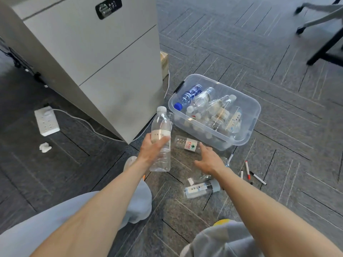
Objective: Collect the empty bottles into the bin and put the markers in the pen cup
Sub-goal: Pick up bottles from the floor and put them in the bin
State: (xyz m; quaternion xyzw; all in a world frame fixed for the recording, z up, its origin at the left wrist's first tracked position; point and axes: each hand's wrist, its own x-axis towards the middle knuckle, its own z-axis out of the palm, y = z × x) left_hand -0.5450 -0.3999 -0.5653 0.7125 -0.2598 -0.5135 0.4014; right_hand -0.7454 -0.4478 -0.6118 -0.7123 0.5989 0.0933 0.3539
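Note:
My left hand [152, 147] grips a clear empty bottle [161, 127] with a white cap, held upright just left of the clear plastic bin [256, 108]. The bin holds several empty bottles, one with a blue label and cap [189, 95]. My right hand [207, 160] is spread open, palm down, fingertips at a bottle with a red and green label [186, 143] lying on the carpet before the bin. Another clear bottle [201, 189] lies nearer to me, under my right wrist. Several markers [247, 170] lie on the floor to the right of that hand.
A grey cabinet [92, 52] stands at the left, a white power strip [46, 120] with its cable and a crumpled tissue [45, 147] beside it. A chair base [323, 21] is at the top right. My knees are at the bottom of the view.

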